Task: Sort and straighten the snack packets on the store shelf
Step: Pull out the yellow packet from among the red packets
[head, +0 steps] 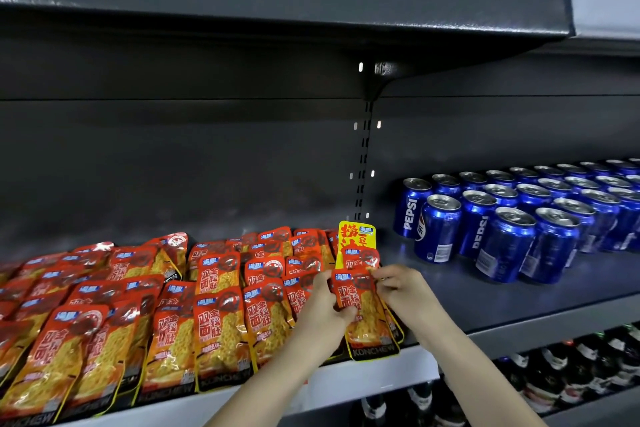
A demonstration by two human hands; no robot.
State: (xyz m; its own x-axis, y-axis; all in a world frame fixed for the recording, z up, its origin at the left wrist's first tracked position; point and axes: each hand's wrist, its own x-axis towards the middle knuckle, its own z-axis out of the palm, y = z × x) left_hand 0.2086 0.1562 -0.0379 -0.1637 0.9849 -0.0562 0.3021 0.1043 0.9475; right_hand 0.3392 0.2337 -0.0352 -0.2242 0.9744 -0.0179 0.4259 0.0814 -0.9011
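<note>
Both hands, left hand (323, 310) and right hand (401, 291), pinch one orange snack packet (363, 309) at the shelf's (485, 291) front edge; left rows (104, 322) overlap crookedly, yellow packet (356, 236) unsorted.

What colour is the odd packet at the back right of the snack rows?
The odd packet is yellow with red characters; head view.

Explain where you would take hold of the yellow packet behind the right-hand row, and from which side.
Grip its top edge, coming from above and slightly right. The yellow packet stands upright behind the orange packets, which hide its lower half; only the top is free. Bare shelf lies to its right before the Pepsi cans, likely leaving room.
</note>
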